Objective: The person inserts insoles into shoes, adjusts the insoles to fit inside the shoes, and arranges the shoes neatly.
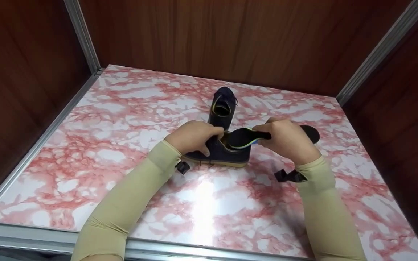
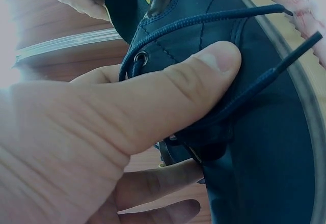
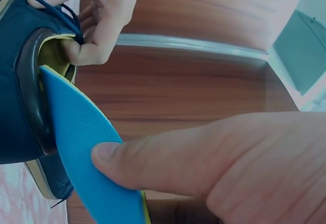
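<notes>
Clad in long pale-cream fabric sleeves (image 1: 125, 203), gripping the upper of a navy lace-up shoe with a yellowish sole (image 1: 229, 156) with the left hand (image 1: 194, 137); pinching a thin, black-and-blue insole (image 1: 243, 138) with the right hand (image 1: 285, 139), tilted, one end at the shoe's mouth, hard to tell how deep. Could catch on the shoe's collar or buckle, from pushing at this slant. Could twist the shoe, from slack left-hand hold, or knock the matching navy shoe (image 1: 220, 121) behind it.
</notes>
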Demonstrator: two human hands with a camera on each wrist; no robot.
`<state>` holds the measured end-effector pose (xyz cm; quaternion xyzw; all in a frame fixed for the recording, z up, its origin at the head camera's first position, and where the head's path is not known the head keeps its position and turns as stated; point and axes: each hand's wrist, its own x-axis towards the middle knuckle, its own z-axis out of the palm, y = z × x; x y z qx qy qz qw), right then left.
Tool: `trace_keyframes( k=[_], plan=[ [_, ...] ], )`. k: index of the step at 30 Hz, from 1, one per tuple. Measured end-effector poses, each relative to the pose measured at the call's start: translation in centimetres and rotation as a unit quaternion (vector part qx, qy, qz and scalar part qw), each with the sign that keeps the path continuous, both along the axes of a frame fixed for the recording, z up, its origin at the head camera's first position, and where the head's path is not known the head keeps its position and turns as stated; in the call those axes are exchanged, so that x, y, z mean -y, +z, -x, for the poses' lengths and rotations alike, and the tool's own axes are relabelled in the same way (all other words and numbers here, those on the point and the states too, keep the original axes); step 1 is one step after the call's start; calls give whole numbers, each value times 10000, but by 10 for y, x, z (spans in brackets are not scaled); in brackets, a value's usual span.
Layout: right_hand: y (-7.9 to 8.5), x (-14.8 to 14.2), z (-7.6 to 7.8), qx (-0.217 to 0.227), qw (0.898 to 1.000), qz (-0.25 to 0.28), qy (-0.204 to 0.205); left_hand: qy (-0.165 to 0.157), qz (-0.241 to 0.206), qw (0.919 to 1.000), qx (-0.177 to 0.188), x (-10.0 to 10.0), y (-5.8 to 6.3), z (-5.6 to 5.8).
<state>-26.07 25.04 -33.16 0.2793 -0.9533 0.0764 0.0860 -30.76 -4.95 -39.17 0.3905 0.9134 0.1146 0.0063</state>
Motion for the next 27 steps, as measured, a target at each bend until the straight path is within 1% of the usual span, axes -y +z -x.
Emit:
trace_keyframes(
  k=[8, 11, 16, 27],
  plan=[
    [-3, 8, -3, -407, 9989, -250, -10, 0, -1, 10000, 6, 0, 0, 0],
    [-4, 11, -5, -539, 9979, -351, -74, -3, 0, 10000, -28, -1, 0, 0],
    [-5, 16, -6, -520, 9977, -387, -191, 16, -8, 10000, -66, -1, 1, -2],
    [-10, 21, -8, -505, 9979, -337, -224, 48, 75, 10000, -32, -2, 3, -3]
  ],
)
